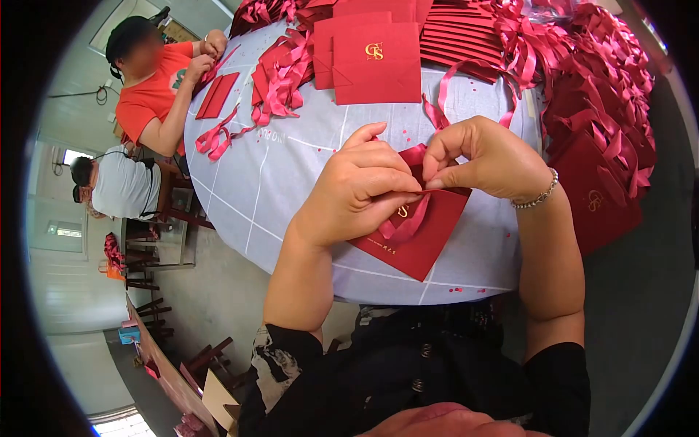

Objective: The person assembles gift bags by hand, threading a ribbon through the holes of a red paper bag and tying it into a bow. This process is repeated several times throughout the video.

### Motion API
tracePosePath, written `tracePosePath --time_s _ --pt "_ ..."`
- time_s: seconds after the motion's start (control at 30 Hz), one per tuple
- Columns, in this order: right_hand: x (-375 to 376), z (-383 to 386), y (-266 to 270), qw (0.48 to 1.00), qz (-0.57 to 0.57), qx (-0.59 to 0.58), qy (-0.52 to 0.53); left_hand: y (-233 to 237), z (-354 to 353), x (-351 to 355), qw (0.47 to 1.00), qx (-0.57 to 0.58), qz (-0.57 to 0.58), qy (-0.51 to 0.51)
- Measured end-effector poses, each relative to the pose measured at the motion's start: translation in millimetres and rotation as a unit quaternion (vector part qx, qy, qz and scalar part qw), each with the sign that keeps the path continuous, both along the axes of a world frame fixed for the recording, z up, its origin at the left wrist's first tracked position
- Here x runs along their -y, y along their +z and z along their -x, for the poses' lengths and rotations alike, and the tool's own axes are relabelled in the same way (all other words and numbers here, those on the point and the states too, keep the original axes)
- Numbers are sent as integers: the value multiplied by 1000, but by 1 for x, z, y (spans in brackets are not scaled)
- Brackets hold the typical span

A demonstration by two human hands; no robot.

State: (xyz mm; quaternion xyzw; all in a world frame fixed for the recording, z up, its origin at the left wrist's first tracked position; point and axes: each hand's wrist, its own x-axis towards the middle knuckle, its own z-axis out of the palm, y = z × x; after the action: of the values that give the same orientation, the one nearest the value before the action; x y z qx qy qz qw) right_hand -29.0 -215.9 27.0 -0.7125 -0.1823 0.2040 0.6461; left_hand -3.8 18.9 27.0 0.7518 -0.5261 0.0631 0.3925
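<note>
The left hand (357, 186) and right hand (488, 160) pinch the top edge of a flat red paper bag (431, 250), its glossy crimson ribbon (405, 224) looping below the grip; uneven tugging could crease the paper.

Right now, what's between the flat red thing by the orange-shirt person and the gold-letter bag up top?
Red bags with shiny pink ribbons lie there, in the head view.

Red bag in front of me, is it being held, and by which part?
Yes: both hands, left and right, pinch the red bag at its top edge, by the ribbon.
</note>
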Motion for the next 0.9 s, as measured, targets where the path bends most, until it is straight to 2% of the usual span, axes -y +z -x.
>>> tracePosePath --time_s 0.1,0.17,0.23,0.27,0.33,0.37,0.43,0.5,0.57,0.63,0.7,0.83,0.9 --pt "-2 -8 -15 992 -56 -3 -112 5 -2 -4 997 -59 18 -48" --pt "4 -12 -16 989 -46 3 -144 7 1 -3 998 -48 7 -39" --pt "3 -10 -4 972 21 16 -234 7 3 -1 999 -37 0 -29" --pt "1 -13 -14 974 25 69 -213 7 4 -1 999 -45 5 -26" --pt "-13 -6 -6 981 -6 74 -180 7 4 -1 998 -51 7 -24" --pt "-14 -9 -19 984 -45 114 -129 6 4 -1 999 -44 0 -14" --pt "-17 -3 -6 998 34 23 -49 5 4 0 999 -40 -4 -3" --pt "-24 -8 -21 996 41 58 -59 6 4 0 999 -44 -27 17" --pt "-26 -11 -28 954 91 221 -180 6 4 1 998 -57 -32 15" --pt "-29 -10 -23 950 84 214 -211 4 4 2 997 -69 -35 11" --pt "-26 -13 -25 936 174 231 -200 0 3 2 994 -99 -35 -24" --pt "-20 -14 -23 969 111 144 -169 1 4 3 997 -54 -48 -5" --pt "-15 -10 -11 988 51 57 -136 1 4 2 999 -25 -17 17"
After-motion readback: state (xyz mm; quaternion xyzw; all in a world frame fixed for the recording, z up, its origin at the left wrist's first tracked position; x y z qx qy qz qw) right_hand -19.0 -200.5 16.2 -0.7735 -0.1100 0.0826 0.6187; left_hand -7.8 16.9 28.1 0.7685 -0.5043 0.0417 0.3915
